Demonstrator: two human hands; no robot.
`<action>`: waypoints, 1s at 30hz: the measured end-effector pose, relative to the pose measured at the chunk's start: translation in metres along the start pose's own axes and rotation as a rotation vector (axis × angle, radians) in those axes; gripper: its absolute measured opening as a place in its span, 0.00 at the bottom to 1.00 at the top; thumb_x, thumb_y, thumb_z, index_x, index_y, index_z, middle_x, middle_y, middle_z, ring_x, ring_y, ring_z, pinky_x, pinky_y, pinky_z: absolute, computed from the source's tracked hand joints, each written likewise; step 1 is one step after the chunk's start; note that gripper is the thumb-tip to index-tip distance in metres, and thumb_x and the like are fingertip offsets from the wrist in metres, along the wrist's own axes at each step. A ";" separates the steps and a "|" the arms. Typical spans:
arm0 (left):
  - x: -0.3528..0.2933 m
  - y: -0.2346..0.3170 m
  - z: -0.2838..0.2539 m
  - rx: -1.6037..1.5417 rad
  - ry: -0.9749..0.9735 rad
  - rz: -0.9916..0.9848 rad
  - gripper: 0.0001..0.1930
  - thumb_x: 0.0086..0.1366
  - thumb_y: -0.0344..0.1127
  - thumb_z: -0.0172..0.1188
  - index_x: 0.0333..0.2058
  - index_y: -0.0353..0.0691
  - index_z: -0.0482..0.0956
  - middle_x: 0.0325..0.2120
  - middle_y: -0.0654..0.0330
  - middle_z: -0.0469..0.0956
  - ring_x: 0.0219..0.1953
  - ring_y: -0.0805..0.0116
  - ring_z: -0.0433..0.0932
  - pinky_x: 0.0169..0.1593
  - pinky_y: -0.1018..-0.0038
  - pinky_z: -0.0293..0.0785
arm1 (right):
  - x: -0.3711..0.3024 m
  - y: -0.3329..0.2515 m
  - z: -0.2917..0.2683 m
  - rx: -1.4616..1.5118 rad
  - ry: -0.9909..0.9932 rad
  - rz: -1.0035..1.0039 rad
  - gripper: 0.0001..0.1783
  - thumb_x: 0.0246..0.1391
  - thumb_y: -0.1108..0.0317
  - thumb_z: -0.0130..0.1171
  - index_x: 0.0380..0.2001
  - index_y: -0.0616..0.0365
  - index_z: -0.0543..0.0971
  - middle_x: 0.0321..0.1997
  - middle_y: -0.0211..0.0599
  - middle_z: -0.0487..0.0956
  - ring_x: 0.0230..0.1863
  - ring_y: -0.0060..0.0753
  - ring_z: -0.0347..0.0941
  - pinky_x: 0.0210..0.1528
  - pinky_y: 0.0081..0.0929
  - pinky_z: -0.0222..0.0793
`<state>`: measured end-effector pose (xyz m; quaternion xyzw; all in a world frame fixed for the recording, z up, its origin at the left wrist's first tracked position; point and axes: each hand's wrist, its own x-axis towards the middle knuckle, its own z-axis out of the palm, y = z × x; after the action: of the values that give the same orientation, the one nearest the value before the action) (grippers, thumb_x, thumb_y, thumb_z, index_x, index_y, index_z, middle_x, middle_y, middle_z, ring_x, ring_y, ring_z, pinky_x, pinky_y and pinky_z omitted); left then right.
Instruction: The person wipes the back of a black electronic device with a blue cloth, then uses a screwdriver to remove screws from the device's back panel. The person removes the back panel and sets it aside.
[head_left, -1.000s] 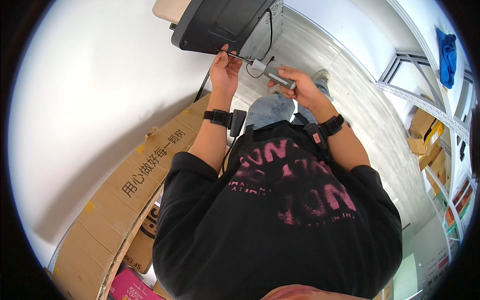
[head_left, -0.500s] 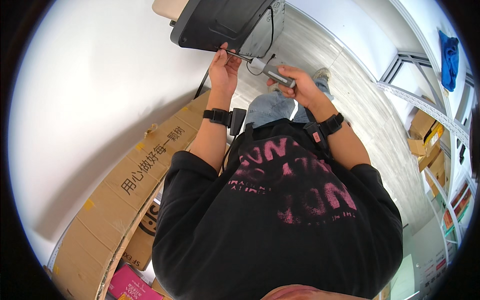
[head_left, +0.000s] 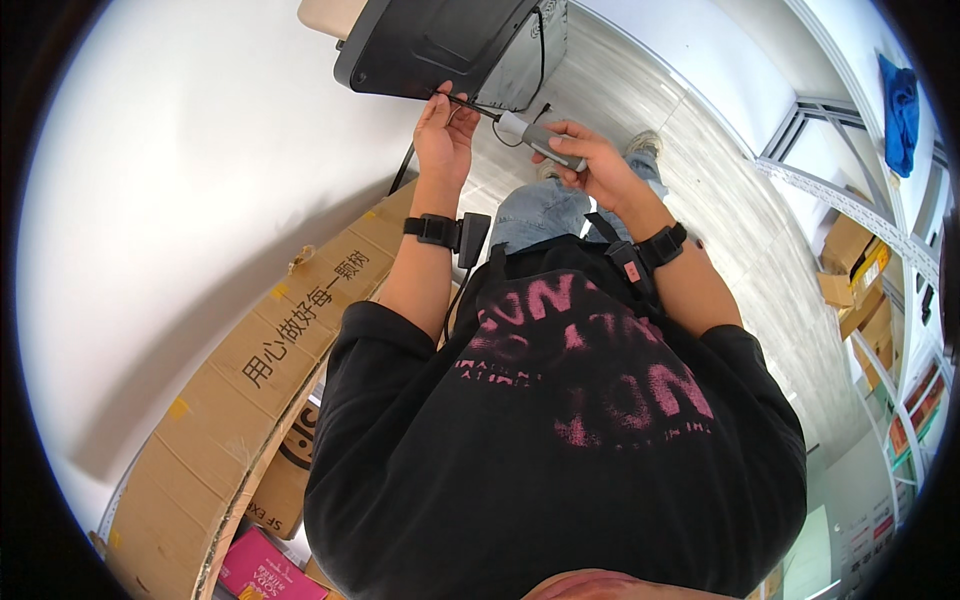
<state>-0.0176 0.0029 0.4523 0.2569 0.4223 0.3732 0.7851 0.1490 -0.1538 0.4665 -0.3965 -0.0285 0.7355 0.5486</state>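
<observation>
White wall fills our left, cardboard boxes [head_left: 250, 400] leaning below. Our left hand [head_left: 445, 135] pinches the screwdriver's thin shaft against the black panel [head_left: 430, 45]; our right hand [head_left: 595, 165] wraps the grey screwdriver [head_left: 535, 140] handle. We should keep the tip seated and the shaft straight.

A large white table top [head_left: 180, 230] fills the left half of the frame. On its far end, at the upper centre, rests a black device casing [head_left: 430, 45]. A long flattened cardboard box [head_left: 250, 400] leans along the table's near edge, lower left. A pale tiled floor [head_left: 720, 170] runs through the upper right, with brown cardboard boxes [head_left: 850, 260] at the right edge.
</observation>
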 end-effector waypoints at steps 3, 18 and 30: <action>0.000 0.000 0.001 -0.013 0.009 -0.008 0.11 0.68 0.34 0.50 0.46 0.38 0.72 0.34 0.59 0.76 0.31 0.69 0.75 0.40 0.73 0.77 | 0.001 0.002 0.000 -0.106 0.050 -0.064 0.18 0.53 0.69 0.57 0.48 0.57 0.70 0.38 0.37 0.76 0.22 0.15 0.59 0.23 0.15 0.56; 0.002 0.000 0.002 0.001 0.045 -0.006 0.09 0.66 0.30 0.52 0.44 0.37 0.73 0.33 0.60 0.76 0.34 0.67 0.77 0.41 0.71 0.78 | -0.001 0.001 0.005 -0.204 0.077 -0.145 0.20 0.52 0.72 0.58 0.50 0.53 0.71 0.43 0.30 0.69 0.37 0.25 0.72 0.35 0.19 0.67; 0.002 -0.001 0.003 0.010 0.045 0.002 0.09 0.66 0.30 0.52 0.44 0.36 0.72 0.31 0.61 0.74 0.37 0.66 0.76 0.46 0.70 0.76 | -0.001 -0.008 0.006 -0.196 0.054 0.051 0.22 0.53 0.72 0.58 0.52 0.57 0.69 0.46 0.34 0.72 0.38 0.25 0.72 0.34 0.20 0.69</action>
<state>-0.0136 0.0036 0.4525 0.2528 0.4415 0.3777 0.7736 0.1511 -0.1493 0.4754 -0.4686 -0.0756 0.7320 0.4888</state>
